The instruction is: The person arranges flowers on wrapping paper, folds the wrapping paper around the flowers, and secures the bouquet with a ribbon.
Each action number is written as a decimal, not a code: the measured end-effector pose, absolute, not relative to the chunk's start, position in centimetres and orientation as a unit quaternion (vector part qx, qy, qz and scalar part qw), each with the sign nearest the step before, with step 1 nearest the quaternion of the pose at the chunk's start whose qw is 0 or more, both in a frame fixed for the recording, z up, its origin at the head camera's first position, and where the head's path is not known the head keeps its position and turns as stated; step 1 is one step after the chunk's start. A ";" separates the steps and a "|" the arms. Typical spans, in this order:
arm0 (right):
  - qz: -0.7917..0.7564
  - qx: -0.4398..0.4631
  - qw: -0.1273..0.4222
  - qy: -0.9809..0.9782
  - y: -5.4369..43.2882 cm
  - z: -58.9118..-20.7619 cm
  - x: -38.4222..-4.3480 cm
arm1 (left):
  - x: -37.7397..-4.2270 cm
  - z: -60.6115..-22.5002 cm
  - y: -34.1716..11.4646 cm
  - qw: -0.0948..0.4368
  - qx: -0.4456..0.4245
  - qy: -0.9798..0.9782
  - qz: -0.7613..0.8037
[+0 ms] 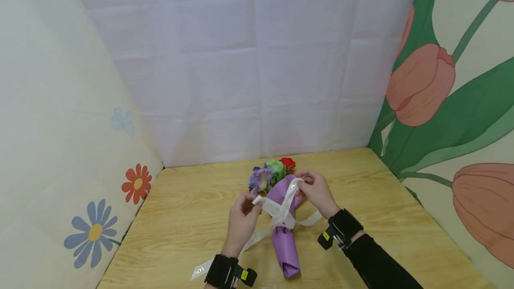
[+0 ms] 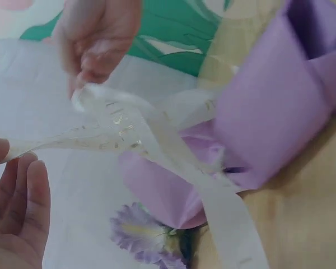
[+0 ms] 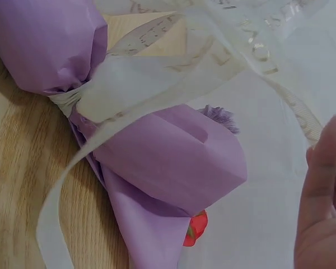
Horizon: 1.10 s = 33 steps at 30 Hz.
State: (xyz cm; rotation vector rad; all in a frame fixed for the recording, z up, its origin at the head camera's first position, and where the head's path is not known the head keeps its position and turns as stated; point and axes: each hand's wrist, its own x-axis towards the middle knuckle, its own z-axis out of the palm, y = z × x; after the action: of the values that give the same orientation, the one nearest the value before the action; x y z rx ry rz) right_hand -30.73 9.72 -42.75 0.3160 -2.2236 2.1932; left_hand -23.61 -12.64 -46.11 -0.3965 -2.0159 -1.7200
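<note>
A bouquet wrapped in purple paper (image 1: 286,253) lies on the table, its red, green and violet flowers (image 1: 275,171) toward the back wall. Around its narrow waist runs a white ribbon (image 1: 284,211) with gold lettering, clearest in the right wrist view. My left hand (image 1: 243,217) pinches one part of the ribbon between thumb and fingers, left of the wrap. On the other side my right hand (image 1: 317,191) pinches another part, raised above the paper. Between the hands the ribbon strands cross. In the left wrist view both hands hold the ribbon (image 2: 123,126) taut or looped.
One ribbon tail (image 1: 202,270) trails over the wooden table (image 1: 180,217) to the front left, another curves out to the right. A white cloth (image 1: 257,66) hangs behind. Walls with painted flowers (image 1: 95,233) stand at both sides. Each wrist wears a black camera strap (image 1: 346,225).
</note>
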 end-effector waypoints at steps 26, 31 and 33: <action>0.592 0.189 0.026 -0.783 8.9 -42.6 -30.1 | -22.3 -48.3 -9.4 0.182 -0.237 -0.890 -0.344; 0.573 0.264 0.005 -0.776 9.0 -42.6 -29.9 | -24.6 -45.9 -10.1 0.173 -0.178 -0.840 -0.482; 0.575 0.292 -0.004 -0.765 8.8 -42.6 -29.9 | -25.4 -45.0 -10.2 0.140 -0.173 -0.826 -0.517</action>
State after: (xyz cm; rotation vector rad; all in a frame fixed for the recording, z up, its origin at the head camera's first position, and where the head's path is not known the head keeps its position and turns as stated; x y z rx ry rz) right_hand -29.90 8.82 -42.58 0.9192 -2.4076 1.8097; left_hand -25.45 -10.20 -45.04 -0.5008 -2.3880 -1.4939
